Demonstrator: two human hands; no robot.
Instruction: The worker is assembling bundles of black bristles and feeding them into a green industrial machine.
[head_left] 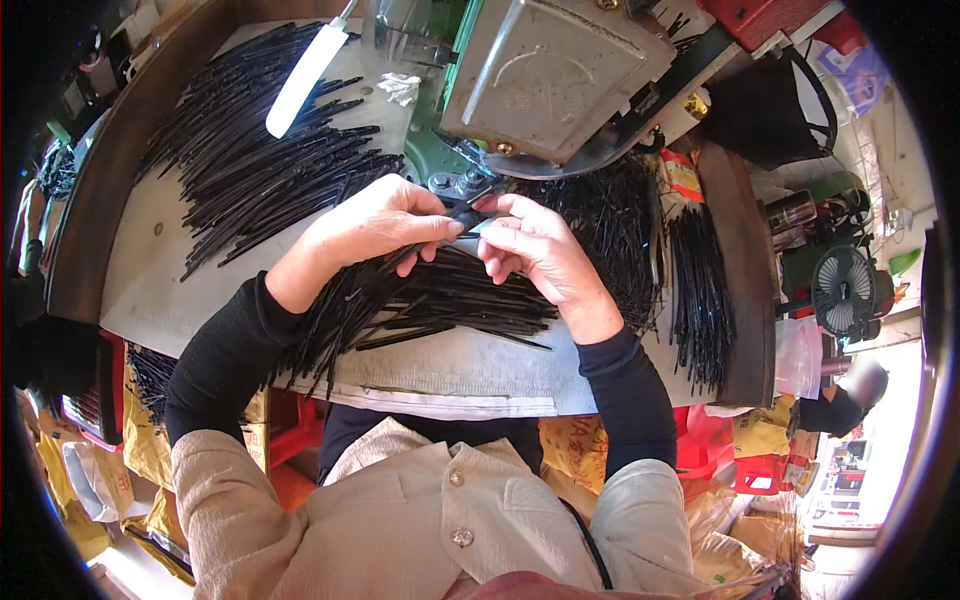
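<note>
My left hand (385, 222) and my right hand (535, 245) meet at the middle of the bench, just below the head of a green and grey machine (550, 75). Thumb and fingers of both are closed in a pinch on a small black piece (464, 216), apparently one of the thin black strips; its ends are hidden by my fingers. Under my wrists lies a loose bundle of long thin black strips (470, 300). A larger heap of the same strips (290, 150) spreads to the left of my left hand. Right of my right hand is a tangled dark pile (610, 230).
A white-handled tool (308, 80) hangs over the left heap. More strips (700, 300) lie along the bench's right wooden edge (748, 270). A small fan (845, 285) stands beyond it at the right. Another person (850, 400) is at the far right. Yellow bags (575, 450) sit below the bench.
</note>
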